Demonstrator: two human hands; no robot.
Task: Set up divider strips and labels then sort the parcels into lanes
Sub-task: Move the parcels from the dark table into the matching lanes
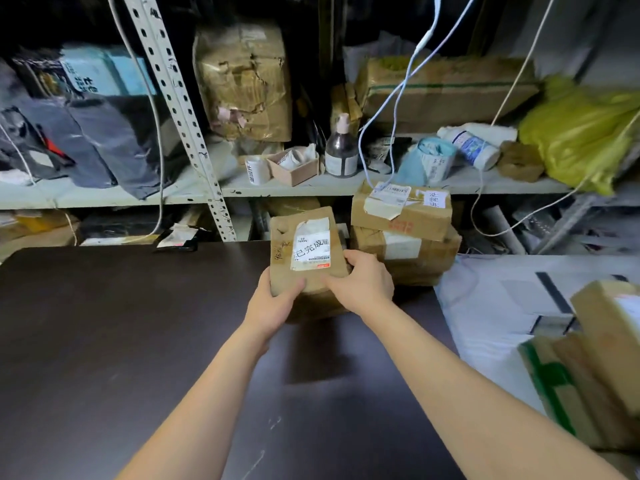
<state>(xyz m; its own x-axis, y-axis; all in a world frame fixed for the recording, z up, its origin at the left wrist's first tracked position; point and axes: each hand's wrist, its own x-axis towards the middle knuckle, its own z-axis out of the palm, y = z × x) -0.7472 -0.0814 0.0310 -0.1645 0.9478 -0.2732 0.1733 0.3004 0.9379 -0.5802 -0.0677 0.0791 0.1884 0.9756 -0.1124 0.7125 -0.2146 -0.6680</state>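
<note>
Small brown parcel (306, 252) is held up over the far middle of the dark tabletop (138, 323), its labelled face tipped toward the camera. Both grips are closed on its near end: the left grip (273, 306) wraps the near-left corner with the thumb on top, and the right grip (363, 285) clasps the near-right edge, fingers curled round it. The long axis runs roughly 12 to 6, leaning a shade toward 11, so most of the parcel stands out beyond the grips at 12 o'clock. More brown cardboard shows under the near edge; I cannot tell whether it is this parcel's own side or a second one beneath. A stack of two boxes (403, 220) sits just beside the right grip at 2 o'clock, close to the held parcel. Bare tabletop lies from 7 round to 10 o'clock, on the left grip's side. No divider strips or lane labels show on it. Judgement: any lane placement goes toward 9 o'clock, the left arm leading, and the parcel must swing away from the stack to avoid clipping it.
</note>
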